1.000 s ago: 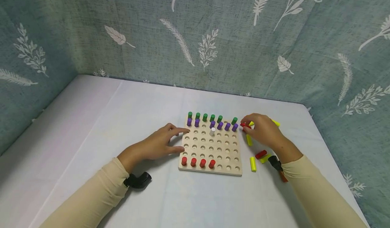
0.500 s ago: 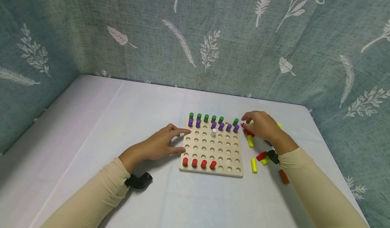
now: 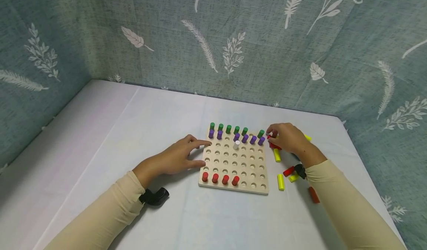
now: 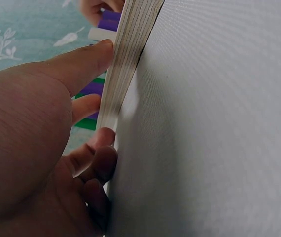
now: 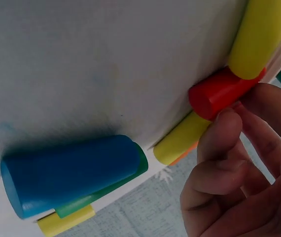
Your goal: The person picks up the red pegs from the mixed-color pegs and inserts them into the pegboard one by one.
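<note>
A pale wooden pegboard [image 3: 233, 166] lies on the table, with green and purple pegs along its far side. One white peg [image 3: 236, 145] stands just nearer, and several red pegs [image 3: 215, 178] line the near edge. My left hand [image 3: 178, 157] rests against the board's left edge, thumb and fingers spread; the left wrist view shows a thumb [image 4: 93, 59] touching the edge. Right of the board, my right hand [image 3: 288, 140] has curled fingers at a loose red peg between fingertips and thumb, partly hidden. Another red peg [image 5: 222, 94] lies under its thumb, against yellow pegs.
Loose yellow pegs [image 3: 281, 182] and red pegs [image 3: 313, 195] lie right of the board, some by the right wrist. A blue peg [image 5: 71, 170] and a green peg [image 5: 101, 195] show in the right wrist view. Patterned cloth [image 3: 166, 38] hangs behind the table.
The right hand shifts slightly and its index finger lifts and arches over the red pegs. The left hand stays at the board's edge. The head view shifts a little.
</note>
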Motion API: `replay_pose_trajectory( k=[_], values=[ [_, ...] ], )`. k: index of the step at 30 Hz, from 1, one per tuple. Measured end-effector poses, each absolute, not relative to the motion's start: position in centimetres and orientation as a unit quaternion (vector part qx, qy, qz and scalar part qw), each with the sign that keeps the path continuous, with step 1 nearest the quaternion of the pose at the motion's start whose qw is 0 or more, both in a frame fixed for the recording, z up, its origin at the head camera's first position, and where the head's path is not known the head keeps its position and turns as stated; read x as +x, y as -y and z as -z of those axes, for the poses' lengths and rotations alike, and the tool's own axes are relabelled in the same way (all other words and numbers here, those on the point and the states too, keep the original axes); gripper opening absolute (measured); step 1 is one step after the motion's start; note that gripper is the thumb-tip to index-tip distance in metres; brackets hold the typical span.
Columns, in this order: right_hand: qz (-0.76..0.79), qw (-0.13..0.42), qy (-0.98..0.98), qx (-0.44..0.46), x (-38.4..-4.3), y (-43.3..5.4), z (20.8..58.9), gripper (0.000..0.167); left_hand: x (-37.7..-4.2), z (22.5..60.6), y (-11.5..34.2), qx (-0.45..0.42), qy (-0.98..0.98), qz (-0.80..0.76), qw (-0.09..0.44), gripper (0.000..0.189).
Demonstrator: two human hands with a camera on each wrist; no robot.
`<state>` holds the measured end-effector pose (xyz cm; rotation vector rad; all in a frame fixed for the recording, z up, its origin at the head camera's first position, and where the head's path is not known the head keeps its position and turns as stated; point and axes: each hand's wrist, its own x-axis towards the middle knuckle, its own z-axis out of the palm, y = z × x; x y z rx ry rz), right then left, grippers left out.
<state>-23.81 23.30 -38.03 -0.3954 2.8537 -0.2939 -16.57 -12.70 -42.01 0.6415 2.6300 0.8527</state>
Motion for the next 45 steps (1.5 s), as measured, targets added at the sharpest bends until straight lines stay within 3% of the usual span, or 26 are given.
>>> replay_pose_trajectory(
  k=[29,45],
  values=[
    [0.253,0.042,-0.957,-0.134,-20.5,-24.2,36.3,0.03,-16.6,41.9,12.6,0.229,-0.918,-0.288,0.149,0.071],
    [0.366,0.054,-0.921,-0.124,-16.6,-22.9,36.2,0.032,-16.6,41.8,12.7,0.239,-0.915,-0.292,0.146,0.072]
  ],
)
